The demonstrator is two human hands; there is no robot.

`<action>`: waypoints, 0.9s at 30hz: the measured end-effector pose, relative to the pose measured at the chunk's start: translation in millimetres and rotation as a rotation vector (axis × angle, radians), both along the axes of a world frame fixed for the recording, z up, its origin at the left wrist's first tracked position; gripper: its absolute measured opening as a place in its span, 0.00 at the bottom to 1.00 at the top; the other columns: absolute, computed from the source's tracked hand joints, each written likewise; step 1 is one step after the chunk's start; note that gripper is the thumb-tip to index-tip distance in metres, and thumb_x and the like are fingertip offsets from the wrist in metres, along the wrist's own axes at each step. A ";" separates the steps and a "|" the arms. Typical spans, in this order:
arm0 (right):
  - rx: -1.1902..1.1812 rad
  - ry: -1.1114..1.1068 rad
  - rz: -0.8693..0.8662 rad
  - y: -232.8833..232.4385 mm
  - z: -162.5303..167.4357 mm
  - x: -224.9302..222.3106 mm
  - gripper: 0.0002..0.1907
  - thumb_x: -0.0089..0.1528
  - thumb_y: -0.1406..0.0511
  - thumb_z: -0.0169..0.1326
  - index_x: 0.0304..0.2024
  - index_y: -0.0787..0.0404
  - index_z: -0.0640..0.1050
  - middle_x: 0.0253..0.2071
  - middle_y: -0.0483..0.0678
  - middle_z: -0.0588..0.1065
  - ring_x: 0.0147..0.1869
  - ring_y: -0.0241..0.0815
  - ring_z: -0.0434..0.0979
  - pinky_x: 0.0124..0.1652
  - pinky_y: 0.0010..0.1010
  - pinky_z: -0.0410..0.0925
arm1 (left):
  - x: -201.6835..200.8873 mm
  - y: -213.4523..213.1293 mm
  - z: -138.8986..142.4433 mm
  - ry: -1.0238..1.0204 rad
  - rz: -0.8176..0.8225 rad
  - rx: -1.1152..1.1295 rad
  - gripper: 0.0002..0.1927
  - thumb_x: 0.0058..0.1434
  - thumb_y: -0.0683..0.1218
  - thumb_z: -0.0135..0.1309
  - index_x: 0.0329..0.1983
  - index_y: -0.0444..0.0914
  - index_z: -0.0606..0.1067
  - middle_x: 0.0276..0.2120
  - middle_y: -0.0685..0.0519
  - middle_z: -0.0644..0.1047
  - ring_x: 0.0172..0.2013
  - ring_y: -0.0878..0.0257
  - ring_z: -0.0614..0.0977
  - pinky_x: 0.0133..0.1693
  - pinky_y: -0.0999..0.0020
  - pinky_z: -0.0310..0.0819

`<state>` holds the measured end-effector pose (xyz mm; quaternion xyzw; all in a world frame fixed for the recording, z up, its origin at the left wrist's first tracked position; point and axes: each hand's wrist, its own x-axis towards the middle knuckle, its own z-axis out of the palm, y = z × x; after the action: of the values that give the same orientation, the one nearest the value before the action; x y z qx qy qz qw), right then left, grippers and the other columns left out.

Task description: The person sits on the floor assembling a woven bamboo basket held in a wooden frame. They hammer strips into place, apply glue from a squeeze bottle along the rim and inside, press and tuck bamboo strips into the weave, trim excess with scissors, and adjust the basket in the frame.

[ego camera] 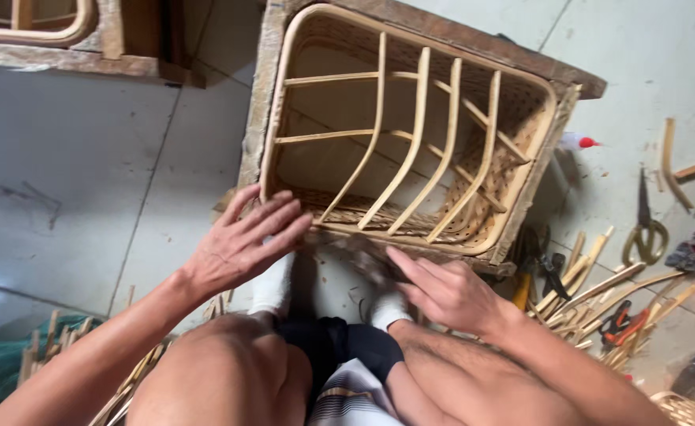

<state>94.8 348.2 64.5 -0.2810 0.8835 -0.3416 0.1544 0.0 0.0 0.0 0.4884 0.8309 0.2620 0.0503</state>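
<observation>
So, going left to right: left hand lies flat, fingers spread, pressing on the near left corner of the rattan basket frame, not gripping anything. That basket sits on the tiled floor inside a wooden form. Right hand is open too, fingers pointing at the blurry near rim. Farther right, cut cane sticks and scissors lie on the floor.
</observation>
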 end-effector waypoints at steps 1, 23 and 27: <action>0.003 0.033 -0.048 7.7 0.6 3.7 0.32 0.58 0.70 0.61 0.62 0.78 0.69 0.33 0.55 0.78 0.25 0.44 0.77 0.25 0.35 0.71 | -4.5 -2.9 -6.7 0.019 -0.017 -0.005 0.32 0.63 0.48 0.58 0.71 0.43 0.66 0.62 0.47 0.73 0.62 0.53 0.74 0.68 0.45 0.57; -0.013 -0.100 -0.971 86.1 -6.2 168.5 0.05 0.67 0.70 0.57 0.42 0.68 0.78 0.25 0.47 0.76 0.23 0.34 0.75 0.24 0.27 0.67 | 15.6 29.5 6.8 0.026 0.099 -0.096 0.28 0.59 0.47 0.64 0.62 0.39 0.74 0.45 0.53 0.79 0.46 0.59 0.79 0.64 0.52 0.62; -0.161 -0.189 -1.175 80.9 -14.0 178.1 0.07 0.68 0.70 0.53 0.44 0.72 0.77 0.26 0.44 0.75 0.22 0.30 0.71 0.21 0.23 0.66 | 20.3 31.3 8.4 0.012 0.164 -0.155 0.28 0.56 0.51 0.66 0.59 0.41 0.75 0.42 0.54 0.79 0.44 0.60 0.79 0.66 0.51 0.59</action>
<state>272.9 429.0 50.5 0.2755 0.8446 -0.4590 -0.0040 20.3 31.3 8.4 0.4148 0.8861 0.1974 0.0614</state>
